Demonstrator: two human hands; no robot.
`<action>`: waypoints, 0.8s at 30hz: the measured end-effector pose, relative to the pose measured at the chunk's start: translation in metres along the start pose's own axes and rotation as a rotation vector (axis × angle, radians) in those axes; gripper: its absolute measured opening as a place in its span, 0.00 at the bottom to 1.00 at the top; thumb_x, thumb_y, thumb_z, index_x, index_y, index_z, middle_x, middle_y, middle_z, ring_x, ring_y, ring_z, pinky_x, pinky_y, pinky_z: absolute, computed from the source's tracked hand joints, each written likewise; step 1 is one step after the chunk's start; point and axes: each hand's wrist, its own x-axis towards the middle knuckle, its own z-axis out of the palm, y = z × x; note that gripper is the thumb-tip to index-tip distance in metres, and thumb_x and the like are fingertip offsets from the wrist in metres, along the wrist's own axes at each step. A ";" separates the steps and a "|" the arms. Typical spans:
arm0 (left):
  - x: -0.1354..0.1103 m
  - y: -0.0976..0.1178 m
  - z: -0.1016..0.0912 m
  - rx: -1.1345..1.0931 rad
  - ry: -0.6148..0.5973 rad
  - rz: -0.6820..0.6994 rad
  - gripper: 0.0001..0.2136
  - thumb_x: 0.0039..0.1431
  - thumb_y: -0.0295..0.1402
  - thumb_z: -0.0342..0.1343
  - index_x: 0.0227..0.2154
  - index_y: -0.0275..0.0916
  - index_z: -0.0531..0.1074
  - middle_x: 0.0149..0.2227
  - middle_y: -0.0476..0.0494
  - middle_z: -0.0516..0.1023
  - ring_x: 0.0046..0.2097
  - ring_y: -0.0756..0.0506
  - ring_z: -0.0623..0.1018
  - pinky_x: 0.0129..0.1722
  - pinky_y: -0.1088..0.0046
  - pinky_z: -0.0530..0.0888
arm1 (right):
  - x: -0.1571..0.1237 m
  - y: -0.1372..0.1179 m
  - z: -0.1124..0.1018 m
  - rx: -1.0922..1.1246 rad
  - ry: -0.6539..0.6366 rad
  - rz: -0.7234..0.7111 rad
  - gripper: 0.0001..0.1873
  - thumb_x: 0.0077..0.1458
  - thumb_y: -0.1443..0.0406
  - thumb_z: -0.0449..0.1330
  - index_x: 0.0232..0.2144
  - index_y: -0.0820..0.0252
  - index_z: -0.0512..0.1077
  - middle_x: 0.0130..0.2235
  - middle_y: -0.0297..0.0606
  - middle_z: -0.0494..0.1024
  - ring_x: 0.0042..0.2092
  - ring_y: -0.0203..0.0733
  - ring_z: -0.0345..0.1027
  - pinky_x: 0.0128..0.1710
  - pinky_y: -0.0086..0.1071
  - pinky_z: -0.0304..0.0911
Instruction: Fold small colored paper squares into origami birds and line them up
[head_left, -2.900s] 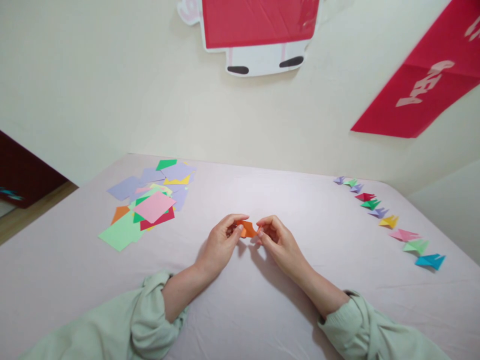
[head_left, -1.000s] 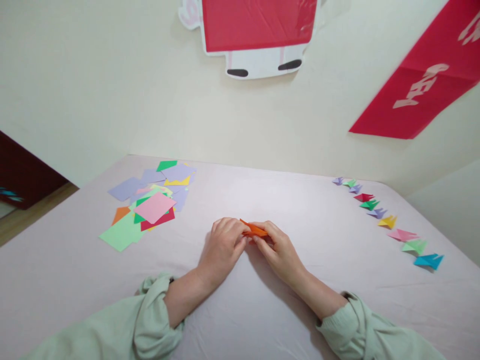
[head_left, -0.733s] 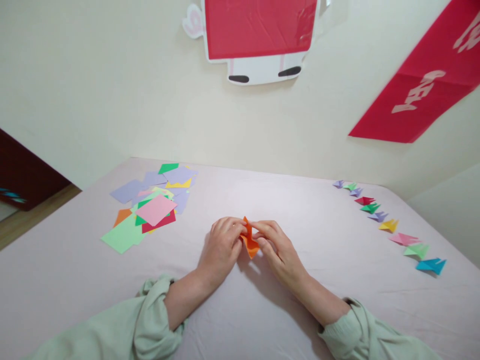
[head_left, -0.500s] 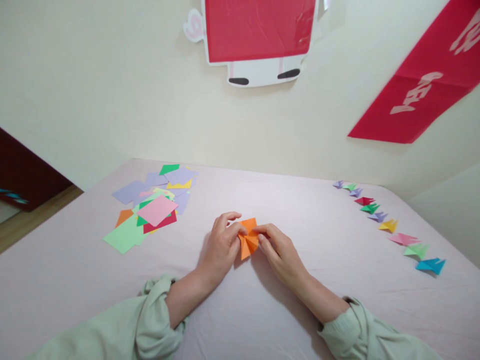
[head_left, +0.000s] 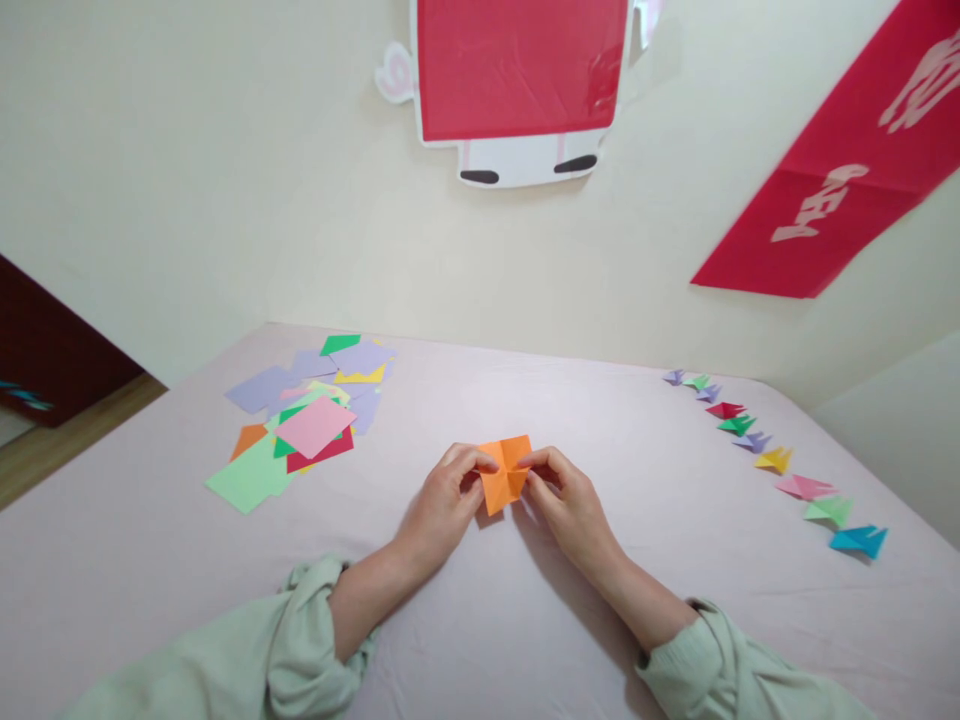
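An orange square of origami paper (head_left: 505, 476) with crossing creases is held a little above the table, between my two hands. My left hand (head_left: 448, 497) pinches its left edge between thumb and fingers. At the right edge, my right hand (head_left: 568, 500) pinches it the same way. The sheet is partly opened out, and its creases meet near the middle. A small shadow lies on the cloth beneath it.
A loose pile of coloured paper sheets (head_left: 315, 428) lies at the left on the pale cloth-covered table (head_left: 450, 620). Several small folded paper figures stand in a slanting row along the right, ending near me with a blue folded figure (head_left: 859, 541). A wall rises behind.
The orange paper has opened from a more folded shape into a flatter square. My left fingers have come down from a raised pose to pinch its edge.
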 end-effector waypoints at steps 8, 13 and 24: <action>0.000 0.002 0.000 0.013 -0.069 0.014 0.15 0.52 0.19 0.53 0.41 0.42 0.73 0.40 0.47 0.73 0.44 0.47 0.73 0.44 0.72 0.69 | 0.002 0.003 0.000 0.110 -0.008 0.008 0.03 0.56 0.66 0.55 0.33 0.58 0.69 0.34 0.36 0.74 0.38 0.42 0.70 0.39 0.35 0.65; 0.002 0.001 -0.001 -0.073 0.022 -0.063 0.14 0.51 0.19 0.50 0.37 0.40 0.72 0.39 0.48 0.75 0.42 0.47 0.75 0.42 0.73 0.69 | 0.001 0.000 0.001 0.103 -0.053 0.001 0.04 0.57 0.65 0.55 0.33 0.58 0.69 0.35 0.37 0.75 0.38 0.42 0.70 0.40 0.35 0.64; 0.003 0.004 0.000 -0.113 0.055 -0.071 0.07 0.57 0.26 0.51 0.34 0.38 0.73 0.36 0.47 0.77 0.40 0.47 0.76 0.42 0.73 0.71 | -0.001 0.003 -0.001 0.016 -0.029 -0.035 0.04 0.58 0.68 0.54 0.34 0.58 0.69 0.35 0.35 0.74 0.38 0.40 0.69 0.39 0.33 0.64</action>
